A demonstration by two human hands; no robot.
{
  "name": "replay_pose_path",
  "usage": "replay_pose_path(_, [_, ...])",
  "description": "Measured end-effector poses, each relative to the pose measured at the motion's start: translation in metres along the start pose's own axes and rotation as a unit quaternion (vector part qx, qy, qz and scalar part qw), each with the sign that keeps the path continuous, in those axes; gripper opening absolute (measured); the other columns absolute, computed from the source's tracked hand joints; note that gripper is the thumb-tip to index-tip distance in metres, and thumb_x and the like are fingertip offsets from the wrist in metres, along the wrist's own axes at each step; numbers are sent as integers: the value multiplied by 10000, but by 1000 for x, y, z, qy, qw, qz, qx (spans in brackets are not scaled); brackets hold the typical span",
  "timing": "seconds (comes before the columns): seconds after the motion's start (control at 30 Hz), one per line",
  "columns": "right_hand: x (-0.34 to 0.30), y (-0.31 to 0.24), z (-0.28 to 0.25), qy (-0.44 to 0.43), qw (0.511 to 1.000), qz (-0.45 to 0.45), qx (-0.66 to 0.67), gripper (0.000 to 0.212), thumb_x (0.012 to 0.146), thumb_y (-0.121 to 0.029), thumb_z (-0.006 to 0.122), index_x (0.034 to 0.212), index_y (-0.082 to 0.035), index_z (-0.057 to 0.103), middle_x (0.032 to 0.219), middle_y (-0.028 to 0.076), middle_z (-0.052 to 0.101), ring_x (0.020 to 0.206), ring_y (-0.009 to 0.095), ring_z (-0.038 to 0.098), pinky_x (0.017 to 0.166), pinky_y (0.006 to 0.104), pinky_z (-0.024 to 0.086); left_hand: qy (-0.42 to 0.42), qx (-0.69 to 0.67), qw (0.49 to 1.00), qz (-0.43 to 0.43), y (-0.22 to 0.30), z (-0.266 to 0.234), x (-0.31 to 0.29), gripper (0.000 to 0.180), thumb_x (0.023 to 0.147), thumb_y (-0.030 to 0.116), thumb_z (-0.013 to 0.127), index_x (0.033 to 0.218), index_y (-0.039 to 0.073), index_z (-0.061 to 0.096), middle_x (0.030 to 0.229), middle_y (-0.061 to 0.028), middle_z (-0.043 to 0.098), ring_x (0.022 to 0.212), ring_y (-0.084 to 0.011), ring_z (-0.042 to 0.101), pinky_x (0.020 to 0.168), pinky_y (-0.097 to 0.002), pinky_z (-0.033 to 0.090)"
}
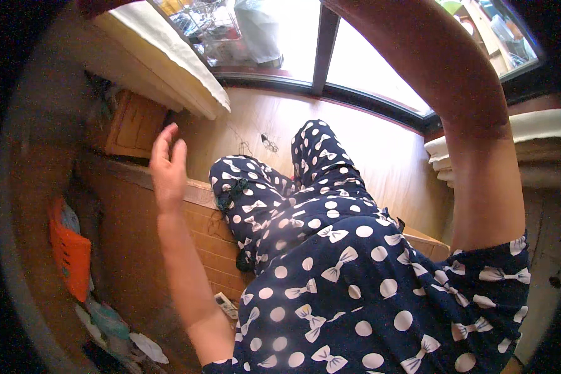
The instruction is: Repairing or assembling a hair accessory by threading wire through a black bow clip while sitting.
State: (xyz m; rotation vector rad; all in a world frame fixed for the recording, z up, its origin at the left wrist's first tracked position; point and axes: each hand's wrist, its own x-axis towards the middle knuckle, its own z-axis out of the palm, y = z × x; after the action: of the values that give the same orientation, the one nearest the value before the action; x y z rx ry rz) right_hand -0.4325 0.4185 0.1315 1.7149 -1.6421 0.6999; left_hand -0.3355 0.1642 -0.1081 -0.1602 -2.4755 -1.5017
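At left, the left hand (170, 165) is raised, grip half-open, empty; right arm (480, 106) bent far, its grip out of frame.
One dark tangle (234, 189) on the leg (255, 181); one remote (226, 305) near.

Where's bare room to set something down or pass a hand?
Set-down: floor between right leg, door frame and right curtain; dim brown seat between left forearm and orange item. Hand pass: apparent gap between left hand and left knee.
Crowded: thread tangle ahead of the knees, remote by the left forearm, teal and white items lower left.
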Motion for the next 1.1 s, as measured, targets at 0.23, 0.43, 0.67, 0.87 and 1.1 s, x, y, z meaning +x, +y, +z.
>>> replay_pose_path(0.23, [-7,-41,-6,-80,991,40,98,173,866,-120,576,996,-23,636,906,102,663,800,206,635,767,356,505,-294,-301,884,-202,32,27,82,625,980,526,305,1184,5,582,1049,-148,667,965,-215,640,906,-312,458])
replay_pose_path(0.43, [-23,-75,-2,-143,969,83,186,199,857,-91,568,1033,-18,628,950,105,661,830,198,633,786,345,503,-403,-309,801,-317,60,99,90,794,907,676,275,1201,-5,558,1045,-194,664,900,-249,663,886,-353,487])
replay_pose_path(0.67, [-32,-114,6,-217,925,110,293,241,846,-57,560,1076,-13,618,1002,108,658,864,189,631,808,332,500,-286,-413,825,-260,80,101,136,371,989,284,428,1192,-8,533,1106,-178,634,900,-247,662,866,-386,531])
replay_pose_path(0.87, [-47,-132,18,-274,870,129,390,283,836,-28,552,1113,-9,610,1046,111,657,894,181,629,826,321,498,-378,-284,876,-92,152,40,158,349,996,258,426,1185,0,564,907,-99,659,673,-104,600,659,-256,533])
replay_pose_path(1.1, [-194,-24,-7,194,801,492,279,354,859,-236,585,1160,-49,573,1115,111,586,874,142,578,773,276,492,-382,-73,916,97,249,19,121,347,979,306,465,1122,39,636,655,40,511,518,-3,414,461,-168,348])
